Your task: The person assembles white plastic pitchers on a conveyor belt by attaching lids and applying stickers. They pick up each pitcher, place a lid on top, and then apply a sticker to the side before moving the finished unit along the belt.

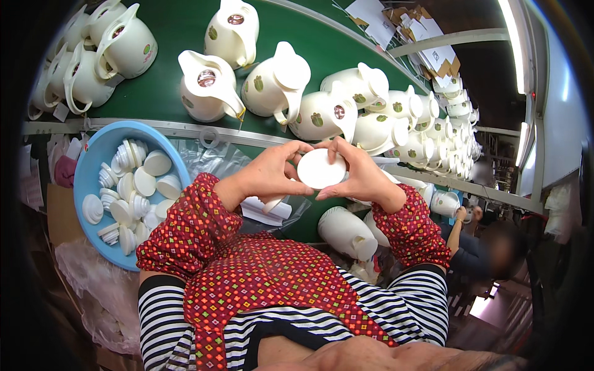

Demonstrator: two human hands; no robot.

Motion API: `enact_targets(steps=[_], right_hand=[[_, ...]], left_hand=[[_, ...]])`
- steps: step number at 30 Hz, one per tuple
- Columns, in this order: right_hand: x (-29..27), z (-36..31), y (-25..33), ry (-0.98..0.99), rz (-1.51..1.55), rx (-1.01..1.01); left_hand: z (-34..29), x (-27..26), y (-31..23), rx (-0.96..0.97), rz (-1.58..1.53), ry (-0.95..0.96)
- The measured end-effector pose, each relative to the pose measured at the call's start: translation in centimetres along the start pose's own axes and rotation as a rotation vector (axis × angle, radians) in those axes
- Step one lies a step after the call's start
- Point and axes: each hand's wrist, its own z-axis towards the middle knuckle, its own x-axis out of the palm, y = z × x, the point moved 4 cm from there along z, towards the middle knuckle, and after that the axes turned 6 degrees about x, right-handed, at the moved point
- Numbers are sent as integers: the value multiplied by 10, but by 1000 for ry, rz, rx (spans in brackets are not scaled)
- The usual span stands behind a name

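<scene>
A round white lid (318, 170), its flat face toward me, is held between my two hands in front of my chest. My left hand (265, 172) closes on its left side with the fingertips. My right hand (365, 174) grips the right side, one finger lying across the face. Whatever is behind the lid is hidden. Just beyond my hands stand cream vacuum jugs (325, 116) with handles and green prints. To the left is a light blue basin (81, 179) holding several white screw stoppers (145, 182).
A green conveyor belt (167, 37) with metal edges carries many jugs off to the right. More jugs (346, 232) are close below my right hand. Clear plastic bags (216, 157) lie beside the basin. Another person (473, 247) works at the right, touching a jug.
</scene>
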Motion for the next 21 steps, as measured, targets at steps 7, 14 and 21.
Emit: enact_targets(steps=[7,14,21], right_hand=[[-23,-15,5,-120,-520,-63],[-78,35,-77,-403,-450,-7],[-73,62,-105,-306,-852,-44]], left_hand=[[35,14,6,31,-195,-25],[89,6,44,78,826,-346],[140,-2,52,-37,906,-351]])
